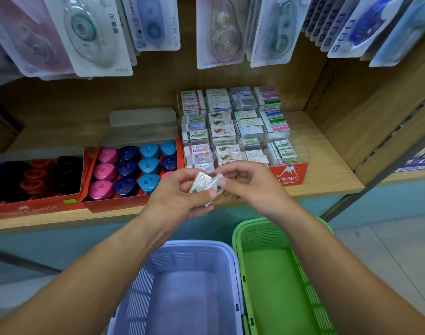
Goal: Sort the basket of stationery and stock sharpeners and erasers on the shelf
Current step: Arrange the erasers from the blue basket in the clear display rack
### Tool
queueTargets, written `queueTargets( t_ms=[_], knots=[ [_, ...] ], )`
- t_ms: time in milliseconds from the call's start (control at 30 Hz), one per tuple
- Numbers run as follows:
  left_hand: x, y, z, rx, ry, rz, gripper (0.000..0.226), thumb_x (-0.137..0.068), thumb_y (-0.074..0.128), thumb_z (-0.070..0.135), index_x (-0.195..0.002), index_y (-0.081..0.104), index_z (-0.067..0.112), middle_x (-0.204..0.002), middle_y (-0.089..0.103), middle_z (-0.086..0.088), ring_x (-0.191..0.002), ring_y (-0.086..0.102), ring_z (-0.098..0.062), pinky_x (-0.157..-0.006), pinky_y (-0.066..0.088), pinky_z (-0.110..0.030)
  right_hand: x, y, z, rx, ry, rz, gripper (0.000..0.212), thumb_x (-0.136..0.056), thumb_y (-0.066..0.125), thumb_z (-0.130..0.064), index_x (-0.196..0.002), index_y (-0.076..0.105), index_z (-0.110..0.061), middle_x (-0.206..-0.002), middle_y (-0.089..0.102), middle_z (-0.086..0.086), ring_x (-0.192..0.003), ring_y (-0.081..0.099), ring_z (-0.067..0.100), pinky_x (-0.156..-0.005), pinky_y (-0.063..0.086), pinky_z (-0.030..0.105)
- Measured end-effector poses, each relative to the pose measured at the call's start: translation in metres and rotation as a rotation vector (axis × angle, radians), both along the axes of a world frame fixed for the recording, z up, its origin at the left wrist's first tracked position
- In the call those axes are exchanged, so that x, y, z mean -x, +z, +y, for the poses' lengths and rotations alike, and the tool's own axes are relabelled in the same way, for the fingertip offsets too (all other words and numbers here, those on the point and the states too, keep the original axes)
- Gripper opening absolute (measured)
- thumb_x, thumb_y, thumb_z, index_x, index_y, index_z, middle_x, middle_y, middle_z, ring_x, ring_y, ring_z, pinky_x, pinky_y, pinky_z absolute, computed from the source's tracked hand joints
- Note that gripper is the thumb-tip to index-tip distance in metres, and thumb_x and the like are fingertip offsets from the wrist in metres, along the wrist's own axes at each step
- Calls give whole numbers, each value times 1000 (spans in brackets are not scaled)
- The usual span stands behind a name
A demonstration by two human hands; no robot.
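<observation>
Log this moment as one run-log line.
left hand: holds two wrapped erasers | right hand: pinches same erasers | purple basket, green basket: nothing visible inside | eraser display: on shelf ahead

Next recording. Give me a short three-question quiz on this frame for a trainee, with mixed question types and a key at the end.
1. True or false: the left hand and the right hand together hold small wrapped erasers in front of the shelf.
2. Where does the green basket stand relative to the lavender basket, as the person sees them? A. to its right. B. to its left. C. inside it.
3. Fill in: the red front of the clear display on the shelf carries the word ____.

Key: 1 true; 2 A; 3 ERASER.
</observation>
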State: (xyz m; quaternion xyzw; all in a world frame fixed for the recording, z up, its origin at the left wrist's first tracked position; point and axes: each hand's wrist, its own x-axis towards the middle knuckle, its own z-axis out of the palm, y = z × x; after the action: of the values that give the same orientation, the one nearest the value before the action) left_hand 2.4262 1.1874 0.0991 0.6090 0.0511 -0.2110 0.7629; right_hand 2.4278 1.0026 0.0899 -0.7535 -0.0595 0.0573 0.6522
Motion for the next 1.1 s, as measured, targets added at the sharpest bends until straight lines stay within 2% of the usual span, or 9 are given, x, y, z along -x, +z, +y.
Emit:
queueTargets(
  t_ms=[233,333,400,500,600,767,867,1000,1100],
  knots=[
    [0,-2,-4,-36,-7,30,29,-87,71,-4,-112,65,10,-98,77,-6,-86,76,-22,-67,61,-27,5,-7,-9,-259,-75,116,15,-92,66,1,-100,72,-11,-97,68,14,-85,71,24,-73,61,38],
    [0,-2,-4,-86,-39,18,27,-89,69,-3,-112,65,11,-95,78,-4,-84,76,-21,-62,59,-24,7,-8,-8,-295,-103,102,19,-89,70,-4,-107,72,-11,-95,71,11,-89,71,23,-73,60,35],
    [-2,-2,-4,-71,-9,21,30,-89,69,-3,-115,64,10,-98,78,-6,-85,76,-21,-62,58,-24,9,-9,-5,-375,-130,123,33,-77,77,-8,-109,68,-10,-87,73,4,-88,71,22,-76,61,35],
    [-3,-3,-4,-55,22,22,34,-88,70,-4,-120,62,8,-103,77,-9,-89,76,-23,-65,59,-25,12,-12,-3,-387,-143,163,31,-70,79,-10,-99,65,-7,-84,73,5,-80,71,23,-72,61,32],
    [-2,-4,-6,-60,18,20,38,-87,69,-5,-122,61,6,-107,76,-12,-95,75,-25,-69,60,-26,13,-11,-3,-304,-133,164,15,-88,71,-2,-100,68,-10,-92,73,10,-80,72,22,-65,59,31],
    [-4,0,-3,-42,69,20,36,-90,61,-13,-119,63,7,-120,66,-15,-99,74,-25,-80,61,-26,-18,6,-26,30,-271,-34,24,-94,69,-10,-105,72,-30,-97,70,-4,-82,66,8,-78,57,32],
    [-7,-1,2,-67,113,2,37,-94,56,-11,-127,61,6,-122,63,-17,-91,76,-22,-76,61,-23,-50,12,-37,267,-285,-170,15,-90,75,-15,-99,71,-27,-94,72,-10,-88,67,3,-86,54,28],
    [-9,-1,6,-125,167,-31,29,-94,63,-3,-119,64,11,-119,68,-13,-83,76,-20,-67,59,-25,-78,6,-33,532,-183,-198,7,-90,75,-19,-95,75,-23,-87,69,-15,-72,59,-10,-71,45,20],
    [-12,0,7,-125,221,-27,26,-92,67,-2,-113,64,13,-112,72,-17,-75,73,-18,-67,57,-27,-83,0,-31,654,-99,-205,7,-93,72,-24,-99,75,-26,-91,66,-18,-76,57,-8,-68,42,17]
  ],
)
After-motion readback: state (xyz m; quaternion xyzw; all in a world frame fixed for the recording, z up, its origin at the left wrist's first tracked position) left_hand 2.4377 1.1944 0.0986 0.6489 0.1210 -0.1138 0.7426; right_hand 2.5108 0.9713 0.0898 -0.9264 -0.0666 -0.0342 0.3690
